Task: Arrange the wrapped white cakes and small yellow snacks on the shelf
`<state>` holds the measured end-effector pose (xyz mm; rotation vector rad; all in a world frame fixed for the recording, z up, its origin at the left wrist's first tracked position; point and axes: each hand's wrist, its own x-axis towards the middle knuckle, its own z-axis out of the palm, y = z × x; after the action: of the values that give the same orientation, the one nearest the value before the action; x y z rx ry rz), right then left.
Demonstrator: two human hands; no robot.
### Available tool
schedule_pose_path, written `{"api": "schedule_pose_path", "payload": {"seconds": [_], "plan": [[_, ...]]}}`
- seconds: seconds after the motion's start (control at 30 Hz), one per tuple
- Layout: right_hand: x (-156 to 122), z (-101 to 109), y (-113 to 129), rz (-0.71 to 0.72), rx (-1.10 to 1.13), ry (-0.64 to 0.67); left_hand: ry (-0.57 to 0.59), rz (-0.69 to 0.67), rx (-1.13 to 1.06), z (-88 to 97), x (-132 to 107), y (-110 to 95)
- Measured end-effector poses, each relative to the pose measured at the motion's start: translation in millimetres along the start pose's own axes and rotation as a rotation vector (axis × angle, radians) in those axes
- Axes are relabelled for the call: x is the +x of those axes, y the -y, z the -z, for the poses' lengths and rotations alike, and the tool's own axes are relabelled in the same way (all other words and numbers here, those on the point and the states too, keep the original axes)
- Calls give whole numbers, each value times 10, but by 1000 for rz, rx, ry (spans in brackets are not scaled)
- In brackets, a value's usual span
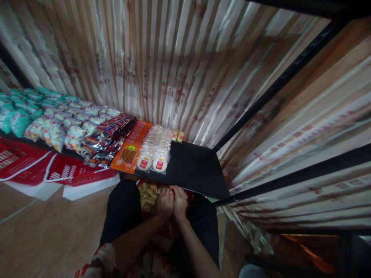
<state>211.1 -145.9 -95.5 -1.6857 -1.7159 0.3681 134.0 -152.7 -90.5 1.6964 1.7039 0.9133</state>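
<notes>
My left hand (165, 202) and my right hand (180, 199) are side by side and touching, between my knees. Both have curled fingers, and what they hold, if anything, is hidden from me. Under and beside them lie many small yellow-gold packets (148, 197) in a red container mostly covered by my hands and legs. Just beyond is the black shelf (194, 168). Two similar small yellow packets (177, 136) stand at its back edge, right of two rows of clear-wrapped round white crackers (152, 160).
Left along the shelf are orange snack bags (126, 157), dark red-and-blue packets (111, 131), white snack bags (75, 133) and teal bags (20, 121). Red baskets (75, 172) with white handles stand below. Black shelf posts (269, 87) rise at right before the printed plastic sheeting (176, 73).
</notes>
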Motion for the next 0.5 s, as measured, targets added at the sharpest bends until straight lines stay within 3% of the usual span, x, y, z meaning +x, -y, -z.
{"api": "schedule_pose_path", "payload": {"seconds": [0.23, 0.37, 0.5], "plan": [[-142, -452, -12, -60, -63, 167, 39, 208, 223, 166, -25, 462], [-165, -638, 29, -88, -44, 279, 58, 279, 323, 241, -16, 585], [-184, -690, 91, -124, -11, 335, 134, 395, 298, 271, 39, 636]]}}
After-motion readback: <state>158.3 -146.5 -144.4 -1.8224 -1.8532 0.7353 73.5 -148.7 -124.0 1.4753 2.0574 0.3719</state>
